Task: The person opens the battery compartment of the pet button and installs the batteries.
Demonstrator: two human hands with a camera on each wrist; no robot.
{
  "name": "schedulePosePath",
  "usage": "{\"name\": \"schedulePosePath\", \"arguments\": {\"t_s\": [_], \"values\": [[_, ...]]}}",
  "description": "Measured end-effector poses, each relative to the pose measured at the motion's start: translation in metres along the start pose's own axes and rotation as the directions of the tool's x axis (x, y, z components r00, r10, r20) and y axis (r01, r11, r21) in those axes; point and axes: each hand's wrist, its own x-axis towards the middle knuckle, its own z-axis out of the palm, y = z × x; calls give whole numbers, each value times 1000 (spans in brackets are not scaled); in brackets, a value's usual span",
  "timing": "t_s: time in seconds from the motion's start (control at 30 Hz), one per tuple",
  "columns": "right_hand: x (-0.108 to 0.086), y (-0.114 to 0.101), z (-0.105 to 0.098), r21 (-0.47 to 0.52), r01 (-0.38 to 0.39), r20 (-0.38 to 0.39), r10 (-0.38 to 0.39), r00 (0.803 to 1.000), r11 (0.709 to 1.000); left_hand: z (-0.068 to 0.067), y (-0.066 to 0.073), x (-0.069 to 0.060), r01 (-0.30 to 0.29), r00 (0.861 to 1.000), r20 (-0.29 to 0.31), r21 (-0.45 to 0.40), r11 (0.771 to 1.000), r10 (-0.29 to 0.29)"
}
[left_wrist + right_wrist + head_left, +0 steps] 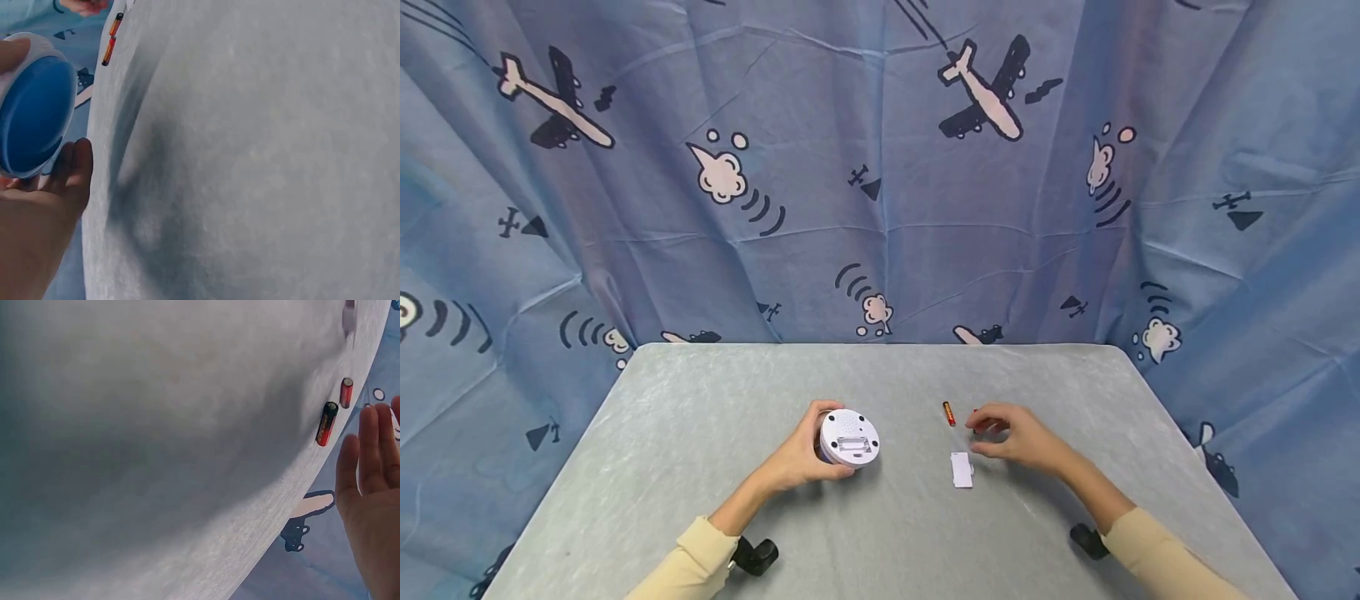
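My left hand (811, 446) grips a round white device (861, 427) around its side, thumb below and fingers above. Its underside faces up, showing small dark feet and an uncovered battery compartment (853, 444) that looks bare. In the left wrist view the device's other face (39, 112) is smooth and blue. My right hand (1018, 437) hovers over the table, its fingers loosely bent with nothing between them. Near its fingertips lie two red-and-black batteries, one (949, 413) in plain sight, the other (327, 424) mostly behind the fingers in the head view. A white battery cover (962, 470) lies close to the thumb.
The grey table (715, 392) runs back to a blue curtain (805, 275) printed with planes and clouds. Dark wrist camera mounts sit beneath the left forearm (756, 556) and the right forearm (1087, 542).
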Motion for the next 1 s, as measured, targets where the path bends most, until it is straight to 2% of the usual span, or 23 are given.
{"name": "schedulePosePath", "arguments": {"t_s": [0.3,0.5,0.7,1.0], "values": [[38,13,-1,-138,-44,12,46,999,989,-8,-4,2,65,991,-121,12,998,-63],[54,16,-1,-155,-91,53,100,994,984,-7,-6,4,55,993,-107,-23,998,-58],[59,24,2,-167,-95,68,108,992,981,-4,-6,5,47,997,-65,-65,997,-51],[60,28,0,-154,-106,40,114,993,982,0,-6,13,54,996,-75,-10,999,-54]]}}
